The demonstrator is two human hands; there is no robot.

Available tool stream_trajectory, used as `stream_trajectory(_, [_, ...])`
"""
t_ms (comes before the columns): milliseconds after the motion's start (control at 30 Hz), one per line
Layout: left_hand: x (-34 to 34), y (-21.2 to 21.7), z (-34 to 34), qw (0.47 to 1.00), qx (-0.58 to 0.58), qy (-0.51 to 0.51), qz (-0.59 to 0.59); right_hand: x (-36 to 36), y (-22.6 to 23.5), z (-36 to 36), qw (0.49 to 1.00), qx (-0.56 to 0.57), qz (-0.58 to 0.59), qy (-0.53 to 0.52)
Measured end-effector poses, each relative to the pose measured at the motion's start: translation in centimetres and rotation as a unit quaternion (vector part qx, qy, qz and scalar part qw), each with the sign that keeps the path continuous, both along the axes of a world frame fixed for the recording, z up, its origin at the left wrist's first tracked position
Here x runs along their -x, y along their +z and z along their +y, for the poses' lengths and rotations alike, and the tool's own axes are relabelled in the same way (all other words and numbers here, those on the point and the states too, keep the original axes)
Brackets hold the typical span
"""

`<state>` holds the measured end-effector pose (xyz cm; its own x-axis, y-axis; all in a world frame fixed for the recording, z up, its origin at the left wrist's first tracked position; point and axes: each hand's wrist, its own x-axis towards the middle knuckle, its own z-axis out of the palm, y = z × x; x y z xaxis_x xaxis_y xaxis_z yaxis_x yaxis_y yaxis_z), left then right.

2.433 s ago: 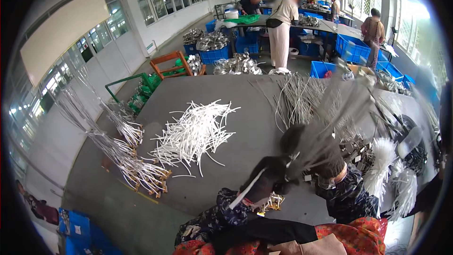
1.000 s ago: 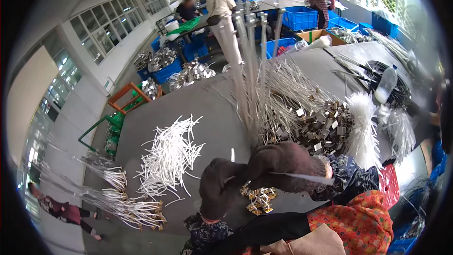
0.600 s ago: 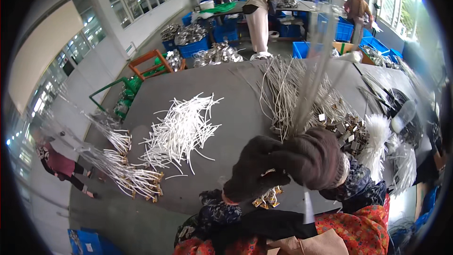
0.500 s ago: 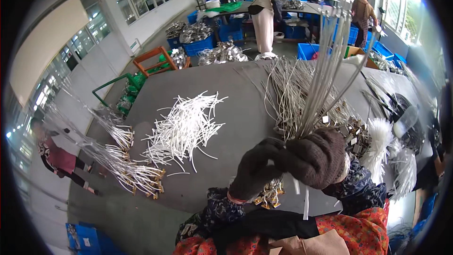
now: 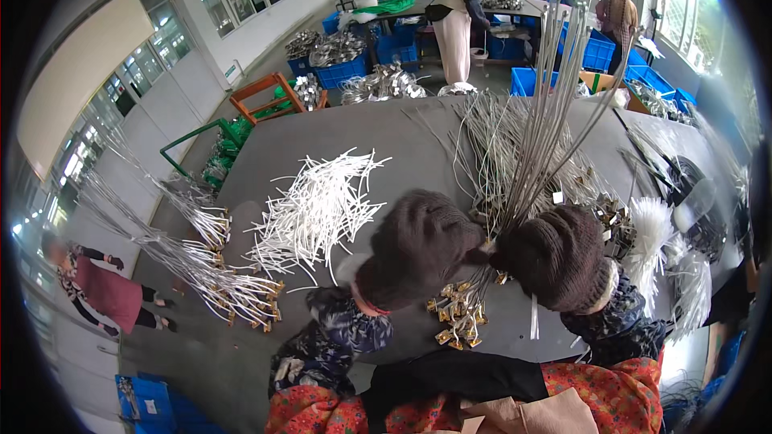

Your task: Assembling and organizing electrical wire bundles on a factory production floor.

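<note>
A tall bundle of long thin grey wires (image 5: 543, 112) stands nearly upright in front of me. Its lower end, with white sleeves and brass-coloured clips (image 5: 460, 315), shows below my hands. Dark brown knit gloves cover both hands. My left hand (image 5: 426, 245) is closed at the left side of the bundle, fingertips against it. On the other side my right hand (image 5: 555, 257) is curled closed at the bundle; its fingertips are partly hidden. Below the right glove hangs a narrow white strip (image 5: 534, 320); what grips its upper end is hidden.
On the grey table (image 5: 277, 133) lies a heap of white tubes (image 5: 318, 209). Clip-ended wire bundles (image 5: 221, 285) overhang its left edge. A large wire pile (image 5: 503, 137) and white tufts (image 5: 647, 233) lie to the right. Other people stand beyond the table and at left.
My hands have moved apart. The left has gone up and away from the right, exposing more of the bundle's clipped lower end. The person at left has shifted.
</note>
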<state>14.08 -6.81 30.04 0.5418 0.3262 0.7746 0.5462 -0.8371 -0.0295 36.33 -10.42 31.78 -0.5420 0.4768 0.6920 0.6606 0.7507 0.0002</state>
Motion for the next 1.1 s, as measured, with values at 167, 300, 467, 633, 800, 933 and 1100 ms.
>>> stream_trajectory(167, [2.0, -1.5, 1.8, 0.991, 0.089, 0.06, 0.079, -1.9, -0.9, -1.2, 0.995, 0.067, -0.059, -0.032])
stream_trajectory(300, [0.3, -2.4, 1.2, 0.569, 0.66, -0.235, -0.43, -1.1, -0.5, -0.9, 0.99, 0.128, -0.018, 0.056])
stream_trajectory(467, [-1.3, -1.9, -0.1, 0.426, 0.67, -0.336, -0.508, 0.9, -2.6, 1.5, 0.915, 0.247, 0.092, 0.307])
stream_trajectory(633, [-0.7, -1.1, -1.7, 0.357, 0.673, -0.353, -0.543, -1.2, -4.3, 1.4, 0.939, 0.207, 0.154, 0.227])
stream_trajectory(800, [0.6, -3.0, -3.1, 0.377, 0.645, -0.356, -0.562, -0.8, -2.8, 0.6, 0.956, 0.186, 0.079, 0.212])
stream_trajectory(933, [0.7, -3.9, -1.9, 0.459, 0.626, -0.381, -0.503, -1.0, -3.5, -0.2, 0.927, 0.315, 0.179, 0.093])
stream_trajectory(1100, [-0.3, -1.9, -3.6, 0.913, 0.233, -0.235, -0.239, 1.9, -1.3, -0.6, 0.959, 0.236, 0.13, 0.087])
